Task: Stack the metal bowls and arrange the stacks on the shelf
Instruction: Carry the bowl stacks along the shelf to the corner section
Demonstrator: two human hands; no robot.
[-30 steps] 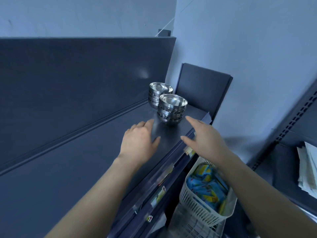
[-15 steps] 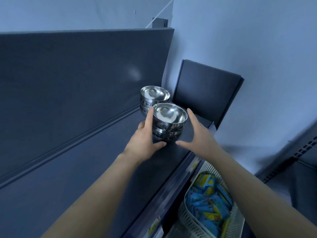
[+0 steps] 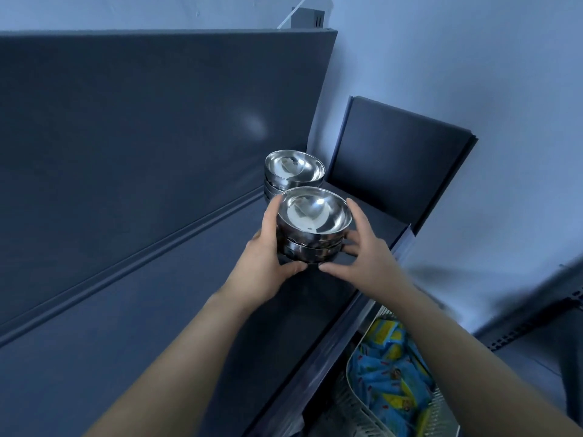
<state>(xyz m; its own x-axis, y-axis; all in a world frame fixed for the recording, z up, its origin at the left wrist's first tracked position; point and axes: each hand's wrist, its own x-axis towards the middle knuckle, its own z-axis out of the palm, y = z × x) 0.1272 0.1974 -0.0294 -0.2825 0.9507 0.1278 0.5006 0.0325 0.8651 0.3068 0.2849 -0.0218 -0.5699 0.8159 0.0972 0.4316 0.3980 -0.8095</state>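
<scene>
Spanning the view from 7 to 1 o'clock, the dark shelf (image 3: 142,342) has its back panel (image 3: 142,121) at 10 o'clock and an end panel (image 3: 397,159) at 1 o'clock, while a white basket (image 3: 347,370) of blue and yellow packets (image 3: 388,373) sits below the shelf's front edge at 5 o'clock. At the shelf's far end stand two bowl stacks, the far stack (image 3: 295,168) just beyond the near stack (image 3: 315,222) at 12 o'clock. The left hand (image 3: 265,263) and right hand (image 3: 369,260) grip the near stack from 9 and 3 o'clock, fingers curled round its sides and thumbs at its base; whether it is off the shelf I cannot tell.
</scene>
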